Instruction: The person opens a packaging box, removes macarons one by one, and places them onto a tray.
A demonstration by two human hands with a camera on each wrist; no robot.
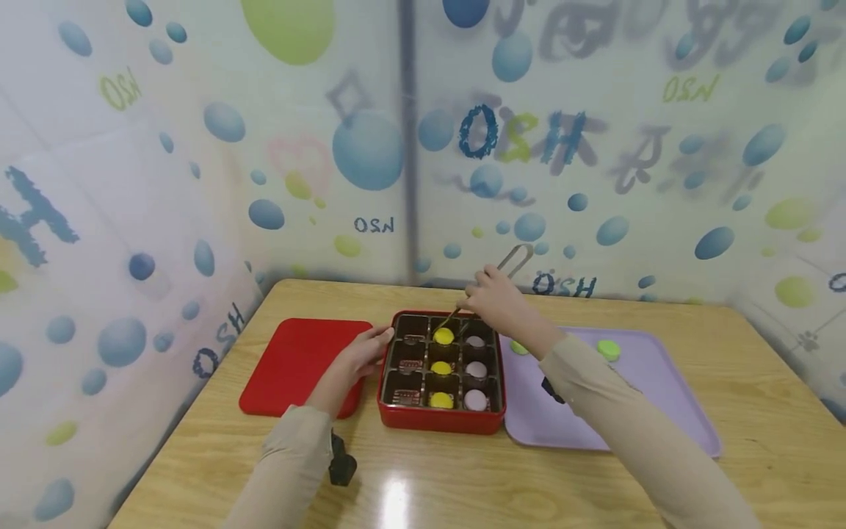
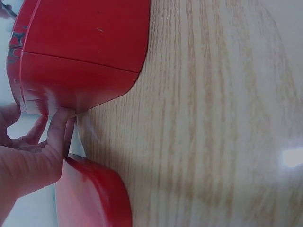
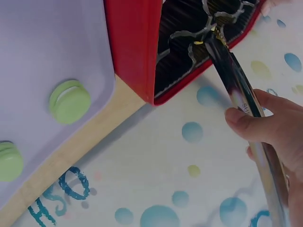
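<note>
In the head view a red tin box [image 1: 441, 422] stands on the table, with a dark divided liner inside. Yellow macarons [image 1: 441, 368] sit in its middle column and pale purple macarons [image 1: 475, 369] in the right one; the left column shows bare liner. My right hand [image 1: 497, 297] grips metal tongs [image 3: 239, 85] slanting down into the box. Their tips are at the farthest yellow macaron [image 1: 443, 336], which is mostly hidden in the right wrist view. My left hand [image 1: 362, 353] rests against the box's left side, fingertips touching its wall in the left wrist view.
A red lid [image 1: 300, 367] lies left of the box, partly under my left hand. A light purple tray [image 1: 661, 397] lies against the box's right side and carries green macarons [image 1: 609, 350]. A patterned wall [image 1: 317, 250] rises behind the wooden table [image 1: 436, 477].
</note>
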